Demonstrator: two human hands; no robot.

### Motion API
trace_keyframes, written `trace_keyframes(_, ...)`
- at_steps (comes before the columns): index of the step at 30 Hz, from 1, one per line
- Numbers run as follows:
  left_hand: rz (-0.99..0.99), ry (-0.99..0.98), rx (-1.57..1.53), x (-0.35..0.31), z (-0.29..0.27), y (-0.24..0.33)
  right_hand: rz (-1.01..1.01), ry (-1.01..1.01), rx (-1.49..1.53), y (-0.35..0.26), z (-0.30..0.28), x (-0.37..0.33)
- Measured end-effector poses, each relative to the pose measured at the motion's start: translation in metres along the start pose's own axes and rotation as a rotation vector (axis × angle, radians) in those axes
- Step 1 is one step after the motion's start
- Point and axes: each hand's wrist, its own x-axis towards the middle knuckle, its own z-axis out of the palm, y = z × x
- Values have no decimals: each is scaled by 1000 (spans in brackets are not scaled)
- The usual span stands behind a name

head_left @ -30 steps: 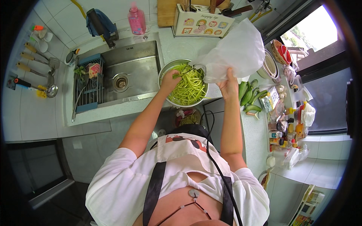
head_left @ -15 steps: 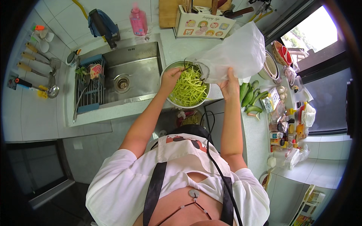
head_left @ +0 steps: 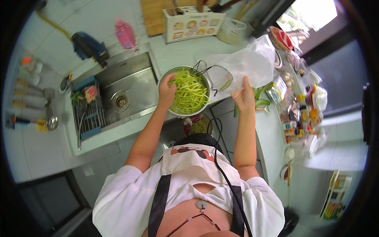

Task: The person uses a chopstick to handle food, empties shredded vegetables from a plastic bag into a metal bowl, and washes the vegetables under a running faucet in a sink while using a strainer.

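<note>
Left hand (head_left: 167, 91) closed on shredded greens (head_left: 191, 93) at the metal bowl's (head_left: 164, 77) left rim, right hand (head_left: 244, 98) gripping the clear plastic bag (head_left: 244, 65) just right of the bowl.

I see my left hand (head_left: 167, 91) resting on the near-left rim of a metal bowl (head_left: 164, 81) heaped with green vegetable shreds (head_left: 190, 93), fingers curled over the edge. My right hand (head_left: 243, 96) grips a clear plastic bag (head_left: 246, 65) held open beside the bowl. The bowl sits on the counter (head_left: 169, 53) just right of the steel sink (head_left: 124, 85). Green pods (head_left: 261, 98) lie past the right hand.
</note>
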Motion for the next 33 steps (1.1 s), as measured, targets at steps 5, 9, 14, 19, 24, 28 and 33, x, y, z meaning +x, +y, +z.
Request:
trace_keyframes(5, 54, -62, -153, -9, 27, 45, -3, 168, 90, -13, -24, -42)
trace_keyframes(9, 66, -211, -149, -20, 67, 64, -33, 189, 118, -29, -62, -87)
trace_keyframes(14, 90, -378, -228, -39, 114, 81, -54, 240, 220, -40, -85, -133)
trace_keyframes(19, 115, -410, -241, -66, 138, 110, -11, 253, 205, -43, -96, -130)
trace_keyframes(24, 163, -332, -78, -76, 132, 134, -21, 368, -22, -50, -55, -97)
trace_keyframes(28, -80, -140, -246, -60, 100, 105, -65, 227, -497, -29, -37, -55)
trace_keyframes(33, -214, 73, -255, -54, 30, 65, -310, 43, -1251, 4, -2, -1)
